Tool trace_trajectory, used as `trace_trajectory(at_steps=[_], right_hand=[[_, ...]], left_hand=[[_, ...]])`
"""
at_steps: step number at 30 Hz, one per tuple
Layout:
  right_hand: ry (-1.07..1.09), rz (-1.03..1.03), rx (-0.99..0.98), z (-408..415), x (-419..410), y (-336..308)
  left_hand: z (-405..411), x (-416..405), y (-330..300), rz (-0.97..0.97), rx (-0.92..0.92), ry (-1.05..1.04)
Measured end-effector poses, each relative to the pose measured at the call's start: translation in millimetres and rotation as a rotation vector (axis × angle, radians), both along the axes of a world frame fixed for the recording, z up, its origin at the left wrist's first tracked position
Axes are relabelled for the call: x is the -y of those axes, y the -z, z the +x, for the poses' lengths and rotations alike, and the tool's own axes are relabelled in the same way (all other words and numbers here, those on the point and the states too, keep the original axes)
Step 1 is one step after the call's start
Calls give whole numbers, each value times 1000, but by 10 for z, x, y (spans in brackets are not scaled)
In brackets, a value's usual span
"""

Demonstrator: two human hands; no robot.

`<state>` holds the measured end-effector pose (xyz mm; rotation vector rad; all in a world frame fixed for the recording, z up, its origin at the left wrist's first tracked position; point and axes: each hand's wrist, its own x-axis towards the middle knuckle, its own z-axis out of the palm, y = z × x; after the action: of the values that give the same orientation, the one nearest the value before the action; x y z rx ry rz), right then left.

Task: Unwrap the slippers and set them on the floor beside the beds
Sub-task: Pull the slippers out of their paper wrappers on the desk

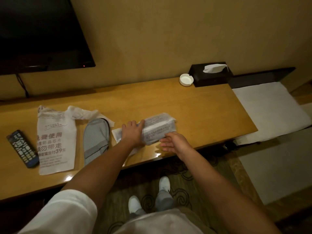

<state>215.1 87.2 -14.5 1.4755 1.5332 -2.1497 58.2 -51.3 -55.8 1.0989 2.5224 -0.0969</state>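
Note:
A wrapped pair of slippers [158, 129] in a printed translucent bag lies on the wooden desk [194, 107]. My left hand [132, 134] lies flat on the package's left end, fingers spread. My right hand [175, 143] is open at the package's near side, fingertips close to or touching the wrap. To the left lies an unwrapped grey slipper pair [96, 139], soles up and stacked. Its empty printed wrapper [55, 141] lies flat beside it, along with a crumpled piece of plastic [84, 112].
A black remote [22, 148] lies at the desk's left. A white ashtray [186, 79] and a black tissue box [211, 75] stand at the back right. A TV [42, 31] hangs on the wall. A white-padded bench [266, 112] adjoins the desk's right end. Patterned carpet and my white shoes are below.

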Motion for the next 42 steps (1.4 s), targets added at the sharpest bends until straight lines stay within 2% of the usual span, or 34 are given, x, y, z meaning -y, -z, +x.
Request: trace_trajectory(at_steps=[5,9,13,17,20,22,25,28,30,35,38,42], right_hand=[[-24,19,24,37,7,23],[147,114,68,-4,-33,23],[295,173,-15,-87,-157,-187],[193,154,-118,-243,-160,-567],[89,-27,-315,-351,19,-755],[-24,-63,-425,-391,182,-873],[-114,154,-447,-450,537,-1043],[-134,381,-478,-486,721,-1214],[-178,394,-529,-487,801,-1335],[-280,434,-626,-505,1147,-1494],[-194,426,-673,-510,1217,-1585],[-153,766,-694,-417,1132,-1615]], left_hand=[[148,126,61,195,103,-117],[237,270,-39,391,285,-215],[421,554,-190,587,370,-328],[499,924,-435,783,412,-378],[572,1200,-623,877,444,-399],[674,1303,-709,898,431,-387],[784,1449,-788,885,467,-347],[775,1551,-954,975,813,-509],[729,1585,-1081,1077,928,-650],[579,1570,-1342,1205,1205,-719],[445,1560,-1429,1267,1234,-728],[409,1578,-1392,1309,1224,-738]])
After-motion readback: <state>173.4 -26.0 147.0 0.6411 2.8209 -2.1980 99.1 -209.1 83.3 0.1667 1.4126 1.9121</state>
